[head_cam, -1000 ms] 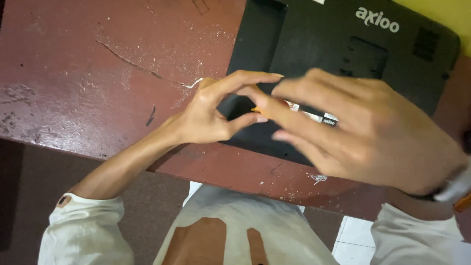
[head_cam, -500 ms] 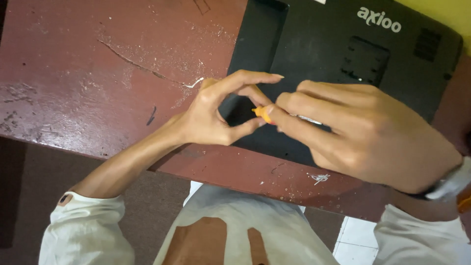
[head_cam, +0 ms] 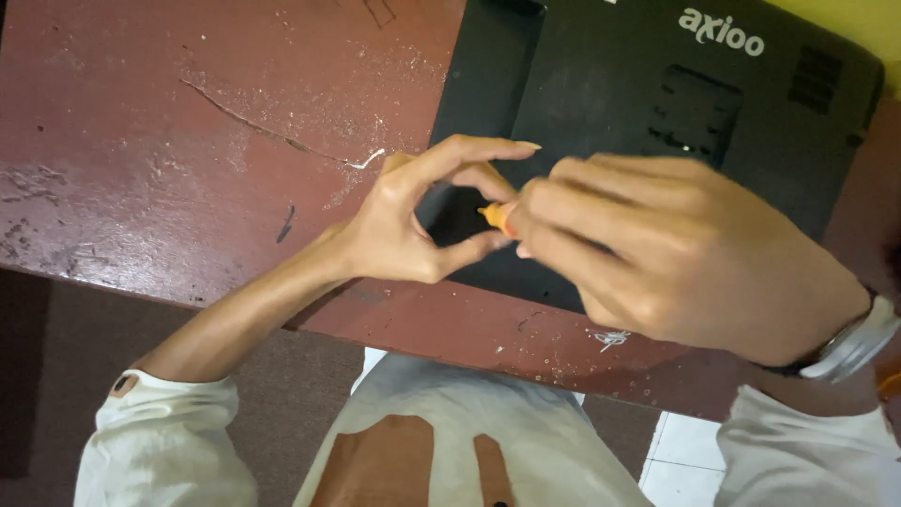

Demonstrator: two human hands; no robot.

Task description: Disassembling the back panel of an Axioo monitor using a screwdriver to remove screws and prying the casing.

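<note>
you have a scratched, reddish-brown table under you, a pale sliver lying on it near a long crack, white floor tile below its edge, and yellow wall top right.

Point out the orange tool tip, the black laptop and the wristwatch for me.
orange tool tip [head_cam: 497, 217], head view, on the bit showing between the hands.
black laptop [head_cam: 601, 84], head view, on its bare underside.
wristwatch [head_cam: 856, 340], head view, on its band.

Item count: one black laptop, underside up; one small orange tool; one red-brown tabletop; two hands, one left hand and one right hand; one wristwatch.
</note>
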